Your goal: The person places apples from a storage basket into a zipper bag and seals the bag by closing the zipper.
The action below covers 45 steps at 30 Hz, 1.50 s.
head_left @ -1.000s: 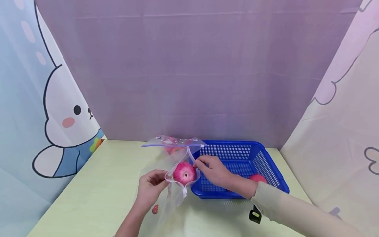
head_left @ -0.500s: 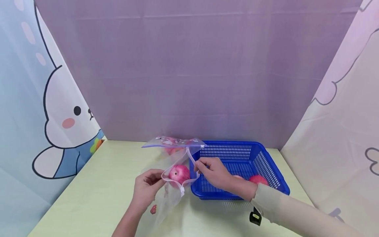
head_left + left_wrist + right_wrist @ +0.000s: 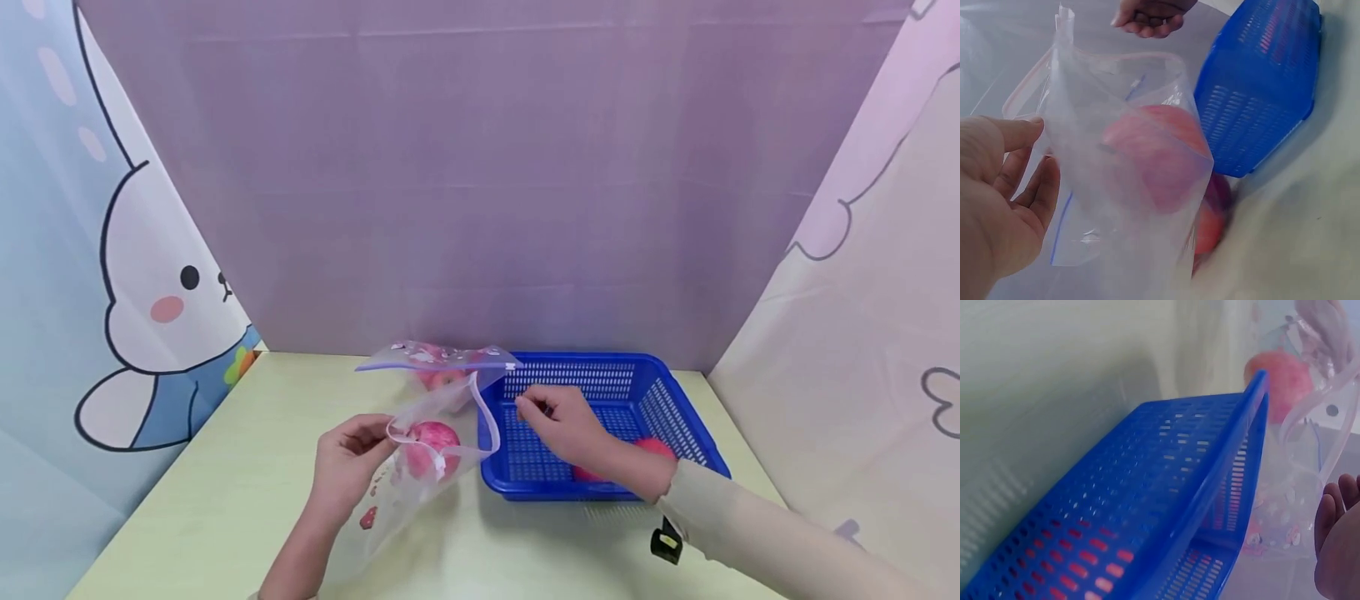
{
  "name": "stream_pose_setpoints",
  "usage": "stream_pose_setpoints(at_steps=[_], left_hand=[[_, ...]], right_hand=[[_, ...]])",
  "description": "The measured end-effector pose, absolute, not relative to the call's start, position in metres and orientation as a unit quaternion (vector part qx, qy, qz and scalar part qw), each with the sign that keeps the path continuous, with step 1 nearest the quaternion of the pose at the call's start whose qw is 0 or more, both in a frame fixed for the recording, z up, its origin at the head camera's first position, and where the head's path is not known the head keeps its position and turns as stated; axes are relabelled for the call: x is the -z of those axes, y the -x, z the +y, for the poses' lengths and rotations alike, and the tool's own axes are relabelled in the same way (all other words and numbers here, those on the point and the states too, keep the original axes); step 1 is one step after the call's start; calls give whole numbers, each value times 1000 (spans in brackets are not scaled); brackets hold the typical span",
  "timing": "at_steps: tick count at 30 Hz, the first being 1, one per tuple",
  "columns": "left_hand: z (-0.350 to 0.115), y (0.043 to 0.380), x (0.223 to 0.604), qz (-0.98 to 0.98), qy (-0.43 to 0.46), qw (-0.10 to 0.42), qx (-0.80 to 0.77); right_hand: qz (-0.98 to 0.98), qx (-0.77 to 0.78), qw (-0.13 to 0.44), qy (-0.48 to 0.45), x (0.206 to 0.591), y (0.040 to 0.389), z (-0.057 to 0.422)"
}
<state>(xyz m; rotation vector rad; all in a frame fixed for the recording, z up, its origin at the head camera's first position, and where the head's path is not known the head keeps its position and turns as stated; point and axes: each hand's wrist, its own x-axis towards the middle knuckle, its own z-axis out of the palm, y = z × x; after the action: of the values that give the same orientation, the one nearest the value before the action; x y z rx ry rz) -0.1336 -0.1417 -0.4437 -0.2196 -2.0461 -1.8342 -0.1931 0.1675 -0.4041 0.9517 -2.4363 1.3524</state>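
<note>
In the head view my left hand pinches the rim of a clear zip bag between thumb and fingers. Inside the bag, below its gaping mouth, is a red apple, seen through the plastic in the left wrist view. My right hand hangs over the blue basket, apart from the bag, with loosely curled fingers and nothing in them. Within the basket, red apples lie near the right forearm, which partly covers them.
Behind the held bag stands another zip bag with apples in it, close to the basket's left end. A small black object shows beside the right sleeve. A purple curtain backs the pale table.
The apple has sunk deeper into the bag. My right hand has let go of the bag's rim and moved right, over the basket; my left hand has shifted left with the bag.
</note>
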Motion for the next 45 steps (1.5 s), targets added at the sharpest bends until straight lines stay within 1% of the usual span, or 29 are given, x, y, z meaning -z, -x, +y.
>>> stream_pose_setpoints(at_steps=[3,10,13,17,22,26,31,35,39,43,45], left_hand=[[-150,135,436,-732,70,194,649],[-168,140,414,-737,31,216,640],[-171,142,405,-741,23,219,635],[-172,141,393,-731,18,240,639],[-171,142,385,-703,23,259,662],[-171,142,380,-673,-13,276,686],[-168,145,372,-634,-40,303,711],[-162,149,370,-611,-26,330,719],[-156,153,368,-606,-9,339,719],[-151,157,362,-600,-10,349,720],[-148,161,358,-593,-11,363,719]], right_hand=[[-841,-435,84,-311,400,193,173],[-882,-360,19,-304,392,191,185],[-891,-321,15,-321,390,191,190],[-900,-271,18,-341,388,194,193],[-921,-215,12,-326,384,198,199],[-930,-185,-3,-316,382,203,206],[-945,-157,-39,-283,384,211,214],[-953,-133,-70,-264,389,216,219],[-953,-122,-103,-256,392,219,223],[-946,-128,-152,-257,390,223,228],[-942,-127,-178,-256,387,226,230]])
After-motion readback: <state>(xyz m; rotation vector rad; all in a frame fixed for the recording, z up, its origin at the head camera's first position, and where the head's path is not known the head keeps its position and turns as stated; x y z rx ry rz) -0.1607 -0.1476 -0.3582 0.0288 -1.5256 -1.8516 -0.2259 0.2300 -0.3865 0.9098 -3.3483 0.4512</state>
